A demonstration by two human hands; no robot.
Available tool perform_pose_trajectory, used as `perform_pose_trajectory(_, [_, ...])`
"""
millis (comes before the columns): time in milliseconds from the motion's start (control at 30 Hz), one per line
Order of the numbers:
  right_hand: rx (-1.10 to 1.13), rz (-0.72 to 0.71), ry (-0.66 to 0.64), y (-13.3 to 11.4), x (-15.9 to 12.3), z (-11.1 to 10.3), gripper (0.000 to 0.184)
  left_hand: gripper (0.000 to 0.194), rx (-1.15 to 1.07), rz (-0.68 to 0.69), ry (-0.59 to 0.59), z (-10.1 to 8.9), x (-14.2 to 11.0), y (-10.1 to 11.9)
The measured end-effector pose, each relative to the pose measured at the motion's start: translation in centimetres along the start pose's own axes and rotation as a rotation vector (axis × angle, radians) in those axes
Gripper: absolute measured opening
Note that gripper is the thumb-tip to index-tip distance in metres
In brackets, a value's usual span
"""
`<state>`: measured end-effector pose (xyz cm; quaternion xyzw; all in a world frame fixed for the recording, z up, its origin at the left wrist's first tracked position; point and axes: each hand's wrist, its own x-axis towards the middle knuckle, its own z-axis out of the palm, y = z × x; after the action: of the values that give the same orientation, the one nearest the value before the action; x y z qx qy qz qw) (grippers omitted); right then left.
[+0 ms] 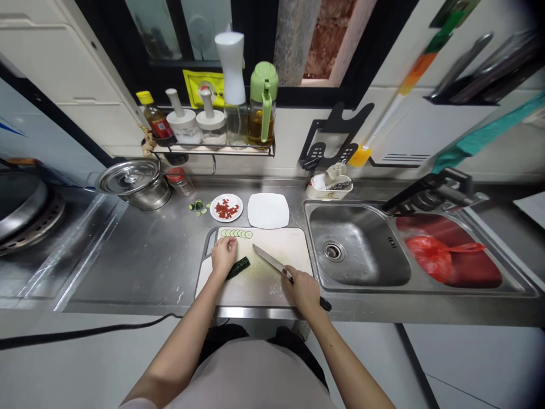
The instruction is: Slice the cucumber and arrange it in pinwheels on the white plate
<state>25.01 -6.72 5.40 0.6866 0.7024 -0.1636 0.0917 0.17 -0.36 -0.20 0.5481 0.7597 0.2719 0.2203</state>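
In my right hand (303, 289) is a kitchen knife (272, 261) with a black handle, its blade pointing away to the left over the white cutting board (272, 292). My left hand (223, 258) is over the board's left part, its fingers curled together; whether something small is between them I cannot make out. Beside and partly behind that hand lies a dark green cucumber piece (239, 267). A row of overlapping pale cucumber slices (237, 233) lies along the board's far edge, just beyond my left fingers.
Behind the board stand a white plate of chopped red pieces (227, 208), a square white plate (268, 211) and several cucumber scraps (198, 207). A lidded steel pot (147, 190) is at the back left. The sink (357, 250) borders the board's right side; a red bag (432, 258) sits in its right basin.
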Motion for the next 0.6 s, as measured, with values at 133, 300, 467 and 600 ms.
perform_pose_trajectory(133, [0.003, -0.018, -0.006, -0.4, -0.1, -0.1, 0.032, 0.018, 0.013, 0.081, -0.014, -0.5, -2.0, -0.3])
perform_pose_trajectory(300, [0.006, -0.039, -0.044, -0.9, -0.2, -0.2, 0.032, 0.018, 0.008, 0.210, -0.047, -0.4, -4.3, -0.4])
perform_pose_trajectory(467, [0.029, -0.037, -0.104, -1.5, -0.1, -0.2, 0.033, 0.021, 0.000, 0.322, -0.085, -0.1, -5.4, -1.2])
perform_pose_trajectory(600, [0.062, -0.067, -0.105, -2.2, 0.1, 0.0, 0.032, 0.023, 0.008, 0.374, -0.111, 0.1, -5.7, -1.6])
